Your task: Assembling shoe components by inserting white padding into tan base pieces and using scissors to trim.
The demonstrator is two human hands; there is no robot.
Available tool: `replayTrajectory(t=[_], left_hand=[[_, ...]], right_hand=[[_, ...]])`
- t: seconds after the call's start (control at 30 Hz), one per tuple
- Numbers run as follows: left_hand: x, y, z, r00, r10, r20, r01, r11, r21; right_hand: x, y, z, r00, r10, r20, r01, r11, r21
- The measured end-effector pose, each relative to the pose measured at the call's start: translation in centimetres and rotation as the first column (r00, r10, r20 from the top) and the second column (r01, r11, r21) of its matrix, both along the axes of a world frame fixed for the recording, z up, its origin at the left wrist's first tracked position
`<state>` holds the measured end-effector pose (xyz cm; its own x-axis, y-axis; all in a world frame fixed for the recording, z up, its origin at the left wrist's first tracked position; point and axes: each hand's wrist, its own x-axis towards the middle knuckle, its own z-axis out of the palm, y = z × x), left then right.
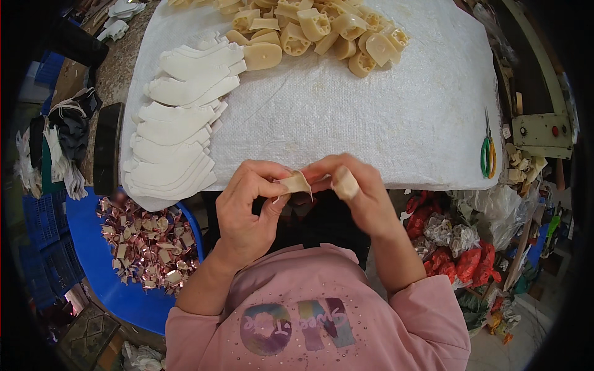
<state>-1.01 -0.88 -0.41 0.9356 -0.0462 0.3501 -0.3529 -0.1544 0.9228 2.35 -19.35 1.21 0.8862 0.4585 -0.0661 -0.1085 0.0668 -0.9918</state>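
Observation:
At the table's near edge, my left hand (250, 201) pinches a small cream shoe heel (296, 183) with a flared end between thumb and fingers. My right hand (365, 195) is close against its right side, fingers curled in and partly blurred. A pale beige cap-like piece (344, 184) shows at the right thumb; I cannot tell whether it is a thumb cover or a held part. Beyond my left hand lie fanned rows of white cut pieces (179, 133). A heap of beige plastic shoe heels (315, 28) covers the far part of the table.
A white woven sheet (371, 123) covers the table. Green-and-orange-handled scissors (488, 154) lie at its right edge, a black phone-like slab (108, 148) at its left. Below left stands a blue tub (139, 303) of shiny pinkish pieces (148, 247). Red and clear plastic bags (455, 247) lie at lower right.

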Motion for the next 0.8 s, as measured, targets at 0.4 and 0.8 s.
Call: replayTrajectory(t=[0.4, 0.8], left_hand=[[0.4, -0.8, 0.6, 0.991, -0.103, 0.089, 0.091, 0.987, 0.132], [0.1, -1.7, 0.4, 0.929, -0.064, -0.366, -0.144, 0.847, -0.512]], right_hand=[[1.6, 0.1, -0.9, 0.966, 0.177, -0.187, -0.165, 0.983, 0.08], [1.2, 0.4, -2.2, 0.948, 0.036, 0.316, -0.05, 0.998, 0.035]])
